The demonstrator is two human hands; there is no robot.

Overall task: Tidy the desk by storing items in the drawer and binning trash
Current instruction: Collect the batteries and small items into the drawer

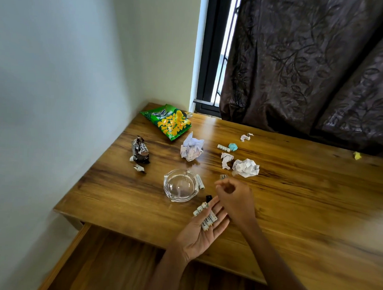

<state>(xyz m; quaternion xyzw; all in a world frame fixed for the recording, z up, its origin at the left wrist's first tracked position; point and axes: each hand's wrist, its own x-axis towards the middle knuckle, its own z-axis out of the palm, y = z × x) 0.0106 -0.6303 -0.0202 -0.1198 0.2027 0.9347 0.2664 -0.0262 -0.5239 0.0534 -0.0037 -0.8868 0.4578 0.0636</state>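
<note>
My left hand (pixel 200 233) lies palm up over the desk's front edge, with several white batteries (pixel 205 216) resting across its fingers. Just above it, my right hand (pixel 234 199) hovers with curled fingers, its fingertips close to a small shiny item (pixel 223 176) on the desk. Whether it grips anything is unclear. One more battery (pixel 200 182) lies against the glass ashtray (pixel 180 185), another battery (pixel 223 148) beside a teal paper ball (pixel 233 147). The open wooden drawer (pixel 113 262) is below the desk edge at the lower left.
On the wooden desk (pixel 305 195) lie a green snack bag (pixel 167 121), a dark chocolate wrapper (pixel 140 151), two crumpled paper balls (pixel 191 148) (pixel 246 167), small paper scraps (pixel 226 160), a yellow scrap (pixel 357 155) and a small black object (pixel 209 198). Wall on the left, curtain behind.
</note>
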